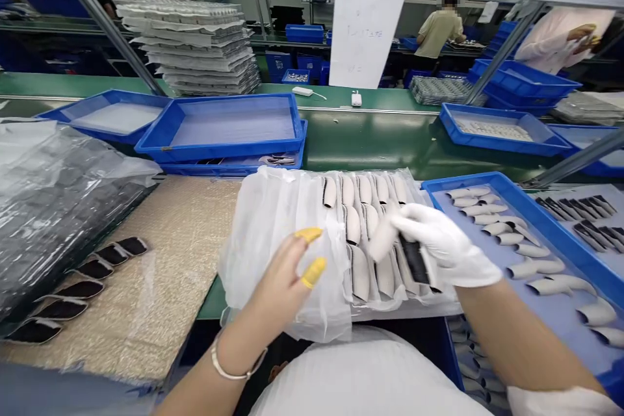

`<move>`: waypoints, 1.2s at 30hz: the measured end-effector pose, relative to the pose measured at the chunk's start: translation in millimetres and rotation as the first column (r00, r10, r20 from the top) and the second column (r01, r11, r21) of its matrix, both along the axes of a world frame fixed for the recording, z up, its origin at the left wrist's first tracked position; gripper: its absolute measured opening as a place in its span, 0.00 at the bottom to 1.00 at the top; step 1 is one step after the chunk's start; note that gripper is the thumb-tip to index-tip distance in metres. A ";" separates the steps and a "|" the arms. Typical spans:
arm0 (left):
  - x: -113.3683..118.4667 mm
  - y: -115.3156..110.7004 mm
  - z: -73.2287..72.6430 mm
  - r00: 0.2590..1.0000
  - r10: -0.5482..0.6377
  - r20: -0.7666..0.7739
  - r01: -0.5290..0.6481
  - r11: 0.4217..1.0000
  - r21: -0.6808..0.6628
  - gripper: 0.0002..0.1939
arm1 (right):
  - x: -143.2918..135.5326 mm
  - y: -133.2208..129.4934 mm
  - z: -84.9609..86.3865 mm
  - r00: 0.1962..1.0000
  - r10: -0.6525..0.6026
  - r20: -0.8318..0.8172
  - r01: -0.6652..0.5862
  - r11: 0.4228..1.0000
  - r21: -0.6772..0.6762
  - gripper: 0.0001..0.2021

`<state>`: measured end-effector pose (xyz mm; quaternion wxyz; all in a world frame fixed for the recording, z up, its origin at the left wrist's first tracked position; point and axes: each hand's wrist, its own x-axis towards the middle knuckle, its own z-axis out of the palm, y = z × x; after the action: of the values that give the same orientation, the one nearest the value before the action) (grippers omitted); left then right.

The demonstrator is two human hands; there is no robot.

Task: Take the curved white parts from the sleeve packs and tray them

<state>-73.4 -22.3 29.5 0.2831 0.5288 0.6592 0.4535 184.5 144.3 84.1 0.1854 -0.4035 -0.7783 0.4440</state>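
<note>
My left hand point(287, 276), with yellow covers on two fingertips, has its fingers apart over a white tissue sheet point(263, 227) and holds nothing. My right hand point(439, 244), in a white glove, grips a beige curved piece point(384, 237); a black piece point(414, 260) shows just below its fingers, and whether it is also held cannot be made out. Under my right hand lies a compartmented tray with rows of beige curved pieces point(361, 273), partly covered on its left by the tissue. Right of it, a blue tray point(497, 183) holds several loose beige pieces.
Dark pieces point(95, 268) lie on a tan padded mat point(185, 234) at the left, beside plastic-wrapped stacks point(63, 188). Blue trays point(224, 151) stand behind. A metal frame with a hanging paper point(365, 32) crosses ahead. One person point(439, 32) stands beyond; another is at far right.
</note>
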 end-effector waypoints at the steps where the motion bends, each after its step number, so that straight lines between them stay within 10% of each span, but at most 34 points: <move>1: 15.0 7.9 0.4 0.996 -0.073 0.049 0.075 0.997 -0.034 0.25 | -14.6 -2.5 -2.7 1.000 0.004 -0.014 -0.004 1.000 0.001 0.20; 9: 52.1 33.4 -11.0 0.956 -0.134 0.260 0.182 0.968 -0.171 0.31 | -52.9 -17.3 -21.5 0.993 0.106 -0.048 -0.107 0.994 -0.019 0.17; 15: 51.3 31.5 -6.7 0.718 -0.108 0.687 0.284 0.948 -0.147 0.32 | -30.2 -6.4 -18.7 0.937 0.240 -0.255 -0.310 0.908 -0.281 0.16; 36: 57.0 24.0 0.4 0.620 -0.174 0.765 0.482 0.854 -0.196 0.16 | -20.4 -9.7 -17.2 0.930 0.331 -0.159 -0.358 0.915 -0.186 0.14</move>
<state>-16.4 1.8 29.9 0.6962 0.3539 0.4574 0.4254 164.1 134.6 67.0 0.1080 -0.2490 -0.7725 0.5741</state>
